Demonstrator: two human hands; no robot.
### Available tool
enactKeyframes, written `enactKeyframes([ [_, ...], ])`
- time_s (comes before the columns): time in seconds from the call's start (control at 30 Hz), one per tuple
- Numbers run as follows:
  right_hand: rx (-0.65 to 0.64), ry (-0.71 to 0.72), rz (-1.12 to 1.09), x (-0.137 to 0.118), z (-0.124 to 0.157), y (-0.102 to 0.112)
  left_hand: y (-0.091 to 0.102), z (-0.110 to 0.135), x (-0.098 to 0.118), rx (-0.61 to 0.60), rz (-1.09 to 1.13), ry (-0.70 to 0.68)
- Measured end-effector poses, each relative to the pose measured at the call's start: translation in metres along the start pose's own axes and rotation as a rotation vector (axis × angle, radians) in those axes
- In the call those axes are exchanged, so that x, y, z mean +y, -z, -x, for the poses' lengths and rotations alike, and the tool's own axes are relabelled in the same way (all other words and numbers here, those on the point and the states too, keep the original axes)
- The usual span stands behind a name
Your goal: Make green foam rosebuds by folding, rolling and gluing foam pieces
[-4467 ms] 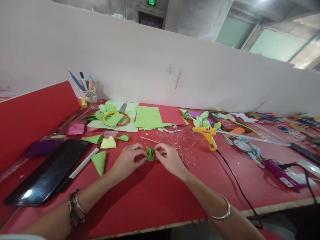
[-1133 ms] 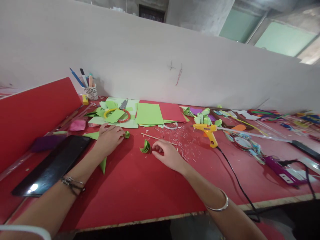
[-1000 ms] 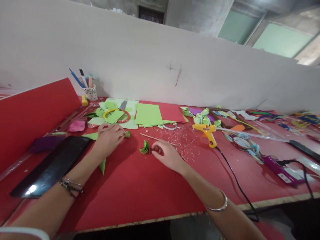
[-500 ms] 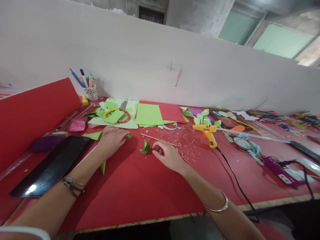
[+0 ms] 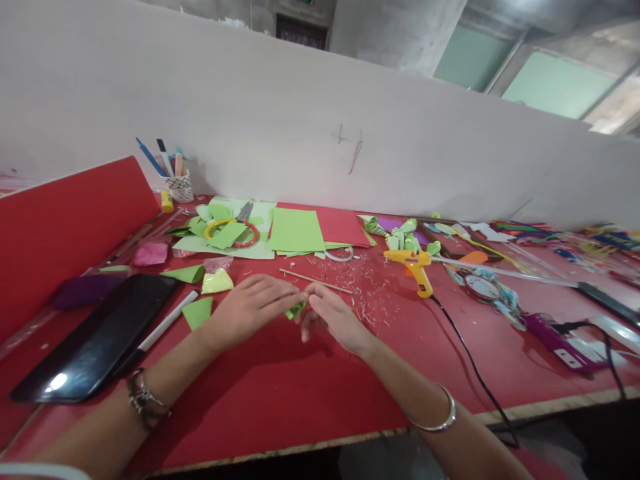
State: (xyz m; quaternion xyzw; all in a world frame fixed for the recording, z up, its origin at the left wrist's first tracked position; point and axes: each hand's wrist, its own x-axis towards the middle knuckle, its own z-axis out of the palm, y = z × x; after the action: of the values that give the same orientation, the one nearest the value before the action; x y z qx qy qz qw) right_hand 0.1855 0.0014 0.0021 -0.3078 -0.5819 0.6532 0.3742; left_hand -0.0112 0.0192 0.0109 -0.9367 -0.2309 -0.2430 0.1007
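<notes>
At the near edge of the red table [image 5: 280,413], a silver bangle [image 5: 445,415] is worn on the right forearm and dark bracelets [image 5: 143,400] on the left wrist. On the left side, a white marker [image 5: 167,323] is laid beside a glossy black slab [image 5: 95,340]. A small curled green paper piece [image 5: 296,311] is located between the two hands, above the middle of the table, and is mostly covered by fingers. It is overlain by the flattened left hand [image 5: 255,307] and flanked by the bent fingers of the right hand [image 5: 340,321] — whether it is pinched or merely touched by either cannot be told. A green paper cone [image 5: 197,312] is partly hidden by the left arm; near it, a yellow lump [image 5: 217,281] is seen. Beyond the hands, a thin wooden stick [image 5: 315,281] is placed, with a yellow glue gun [image 5: 411,268] to its right. Farther back, scissors [image 5: 245,212] are set among green scraps, next to a stacked green sheet [image 5: 297,230]. A pen cup [image 5: 179,188] is positioned by the white wall [image 5: 260,120].
</notes>
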Motion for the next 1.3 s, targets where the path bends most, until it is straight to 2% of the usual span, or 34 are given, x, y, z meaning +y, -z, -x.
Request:
enactKeyframes([
  [0.1,-0.043,-0.055,-0.158,0.004,-0.001,0.002,-0.001,-0.002,0.007,0.051,-0.054,-0.086],
  [0.27,-0.074,-0.021,-0.244,0.007,-0.003,0.005,0.000,-0.003,0.009,0.041,-0.120,-0.105],
  [0.5,-0.028,-0.024,-0.243,0.004,-0.002,0.003,-0.002,-0.002,0.011,0.025,-0.090,-0.095],
  [0.6,-0.031,0.010,-0.213,0.006,-0.003,0.004,-0.005,-0.001,0.010,0.045,-0.071,-0.082],
  [0.67,0.011,0.039,-0.163,0.007,-0.004,0.005,-0.006,-0.001,0.009,0.071,-0.053,-0.061],
  [0.73,0.112,0.056,-0.109,0.008,-0.005,0.005,-0.007,-0.002,0.010,0.103,-0.009,-0.017],
  [0.8,0.244,0.080,-0.031,0.007,-0.006,0.006,-0.007,-0.003,0.013,0.133,0.090,0.091],
  [0.9,0.376,0.165,0.172,0.006,-0.005,0.005,-0.008,-0.006,0.020,0.181,0.365,0.408],
  [1.0,0.408,0.318,0.440,0.005,-0.001,0.001,-0.013,-0.009,0.028,0.201,0.723,0.678],
  [1.1,0.385,0.479,0.641,0.003,0.002,-0.003,-0.018,-0.011,0.032,0.160,0.968,0.717],
  [1.17,0.349,0.531,0.697,0.001,0.004,-0.004,-0.020,-0.011,0.031,0.171,1.014,0.718],
  [1.23,0.305,0.522,0.716,-0.001,0.005,-0.004,-0.022,-0.010,0.029,0.211,0.984,0.712],
  [1.3,0.238,0.454,0.701,-0.002,0.005,-0.002,-0.024,-0.010,0.027,0.237,0.914,0.698],
])
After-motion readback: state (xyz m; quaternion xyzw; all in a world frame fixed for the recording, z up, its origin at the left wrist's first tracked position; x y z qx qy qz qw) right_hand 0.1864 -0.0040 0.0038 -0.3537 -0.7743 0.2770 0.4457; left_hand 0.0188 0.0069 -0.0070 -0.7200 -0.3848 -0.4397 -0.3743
